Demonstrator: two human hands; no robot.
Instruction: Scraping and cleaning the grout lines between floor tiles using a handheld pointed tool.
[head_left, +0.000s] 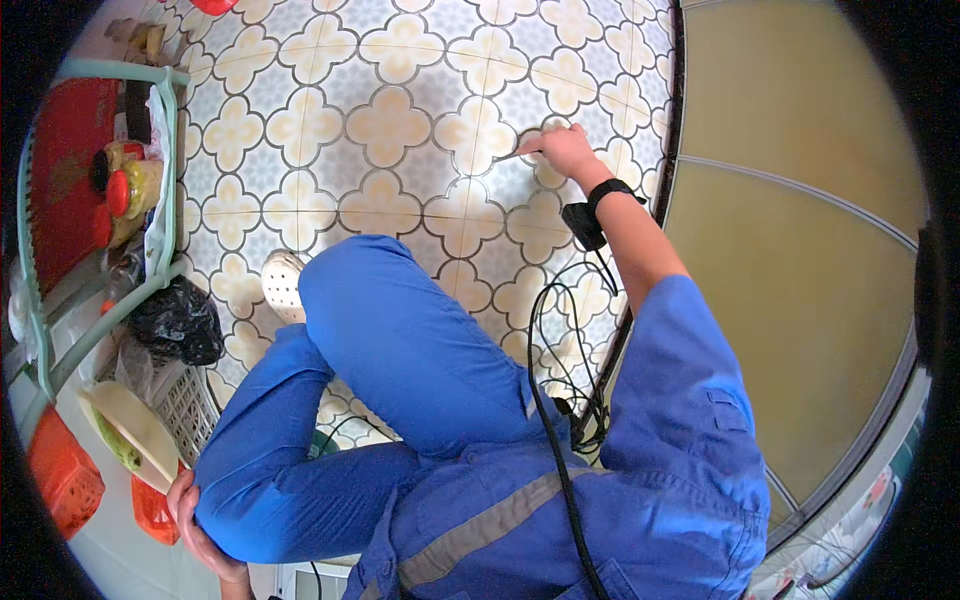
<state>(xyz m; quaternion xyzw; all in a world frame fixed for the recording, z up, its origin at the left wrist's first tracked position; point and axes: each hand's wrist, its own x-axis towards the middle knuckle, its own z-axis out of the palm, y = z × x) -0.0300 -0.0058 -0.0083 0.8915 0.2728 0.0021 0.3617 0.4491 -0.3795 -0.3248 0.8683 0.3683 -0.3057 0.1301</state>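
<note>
My right hand (564, 150) is stretched out low over the patterned floor tiles (388, 126), closed on a small thin tool with a narrow dark tip. The tip points left, at or just above the tiles; contact cannot be told. What kind of tool it is does not show clearly. A black band with a small black box (583, 226) is strapped at my right wrist. My left hand (196, 517) lies against my bent blue-clad knee, with its fingers around the side of it and no object visible in it.
Black cable (534, 337) hangs beside my right arm. At the left stand a pale green rack (171, 180) with jars (139, 191), a black plastic bag (180, 319), a grey plastic basket (184, 409) and a cream bowl (139, 431). Yellowish cabinet panels (780, 300) line the right side.
</note>
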